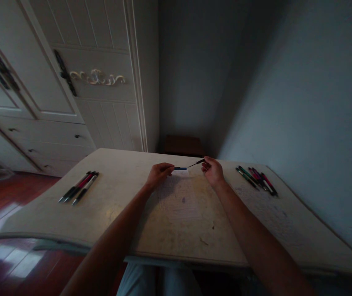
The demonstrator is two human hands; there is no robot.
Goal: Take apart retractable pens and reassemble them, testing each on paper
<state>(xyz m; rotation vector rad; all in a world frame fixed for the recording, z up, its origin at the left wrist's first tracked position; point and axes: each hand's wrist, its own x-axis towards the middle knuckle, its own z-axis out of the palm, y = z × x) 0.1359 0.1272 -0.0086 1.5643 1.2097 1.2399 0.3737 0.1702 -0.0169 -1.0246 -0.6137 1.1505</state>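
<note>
My left hand is closed in a pinch on a blue pen barrel that points right, above the far edge of a sheet of paper. Across from it, my right hand grips a dark pen part with a thin refill reaching left and down. The refill's tip is close to the barrel's end; whether they touch I cannot tell. The fingers partly hide both pieces.
Several pens lie side by side at the table's left, and more coloured pens are loosely grouped at the right. The pale table stands beside a wall and a white wardrobe. A brown box-like piece sits behind it.
</note>
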